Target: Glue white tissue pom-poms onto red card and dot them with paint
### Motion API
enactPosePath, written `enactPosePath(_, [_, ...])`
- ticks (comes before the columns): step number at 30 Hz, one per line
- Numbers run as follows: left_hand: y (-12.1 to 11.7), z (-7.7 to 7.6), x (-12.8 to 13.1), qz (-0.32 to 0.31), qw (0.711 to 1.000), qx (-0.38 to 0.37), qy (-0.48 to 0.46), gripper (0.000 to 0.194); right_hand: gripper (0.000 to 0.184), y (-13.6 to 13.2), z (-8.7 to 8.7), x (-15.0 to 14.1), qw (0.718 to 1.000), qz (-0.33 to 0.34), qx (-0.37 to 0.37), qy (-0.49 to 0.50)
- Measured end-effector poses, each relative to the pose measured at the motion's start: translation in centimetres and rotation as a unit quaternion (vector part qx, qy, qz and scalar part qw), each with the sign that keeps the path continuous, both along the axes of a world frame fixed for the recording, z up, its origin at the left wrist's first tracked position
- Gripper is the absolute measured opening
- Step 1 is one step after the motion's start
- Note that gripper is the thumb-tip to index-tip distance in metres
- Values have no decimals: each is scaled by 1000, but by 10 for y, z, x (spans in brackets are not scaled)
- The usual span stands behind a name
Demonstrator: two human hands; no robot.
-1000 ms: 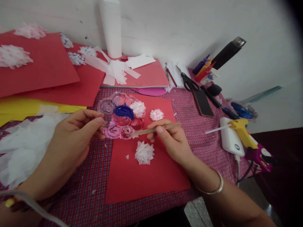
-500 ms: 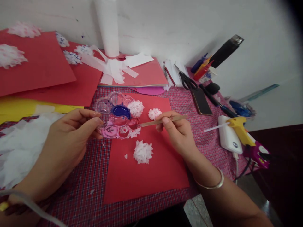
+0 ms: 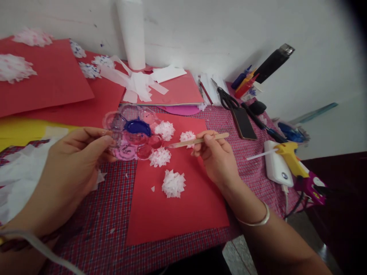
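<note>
My left hand (image 3: 77, 164) pinches the near left edge of a clear plastic paint palette (image 3: 134, 139), whose wells hold dark blue, red and pink paint. Between the fingers of my right hand (image 3: 215, 156) is a flat wooden stick (image 3: 183, 143), its tip pointing left just beside the palette. Beneath lies a sheet of red paper (image 3: 177, 214) bearing several frilly white paper flowers. One plain white flower (image 3: 173, 183) sits nearest me; a pink-speckled flower (image 3: 159, 157) lies just below the stick's tip. Another speckled flower (image 3: 187, 138) is partly behind the stick.
White paper pieces (image 3: 23, 172) are heaped at the left, by yellow paper (image 3: 25, 131). Red sheets with flowers (image 3: 57, 76) lie at the back left. Scissors (image 3: 226, 97), a phone (image 3: 243, 122), paint bottles (image 3: 246, 86) and a yellow glue gun (image 3: 292, 158) stand or lie at the right.
The palette has moved left and slightly away from me, uncovering more of the speckled flower. The stick has lifted off the palette's edge and shifted slightly up.
</note>
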State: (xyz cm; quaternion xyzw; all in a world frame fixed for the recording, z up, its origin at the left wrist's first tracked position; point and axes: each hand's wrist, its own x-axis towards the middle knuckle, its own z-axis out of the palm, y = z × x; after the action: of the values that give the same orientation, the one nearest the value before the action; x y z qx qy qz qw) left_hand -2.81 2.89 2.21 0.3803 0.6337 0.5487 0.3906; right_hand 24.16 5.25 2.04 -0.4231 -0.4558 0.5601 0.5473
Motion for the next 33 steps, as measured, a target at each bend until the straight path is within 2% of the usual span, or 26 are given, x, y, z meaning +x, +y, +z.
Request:
enactPosePath(3, [5, -3, -9, 11, 998, 35, -54, 10, 17, 1, 0, 2, 1000, 4, -11, 2])
enactPosePath(6, [7, -4, -12, 15, 996, 53, -64, 11, 17, 1, -2, 1, 1000, 18, -7, -12])
enactPosePath(18, [6, -5, -10, 24, 996, 48, -67, 12, 19, 2, -10, 2, 996, 43, 11, -73])
enactPosePath(22, [4, -3, -6, 13, 996, 49, -71, 10, 17, 1, -11, 2, 997, 46, 22, -66])
enactPosePath(25, [4, -1, -4, 8, 996, 41, -73, 10, 18, -2, -8, 0, 994, 81, 35, -70])
enactPosePath(29, [4, 0, -4, 10, 998, 19, -62, 11, 16, -5, -3, -2, 981, 135, 54, -131])
enactPosePath(33, [5, -2, -5, 8, 998, 20, -57, 11, 18, -5, 0, 1, 990, 81, 52, -106])
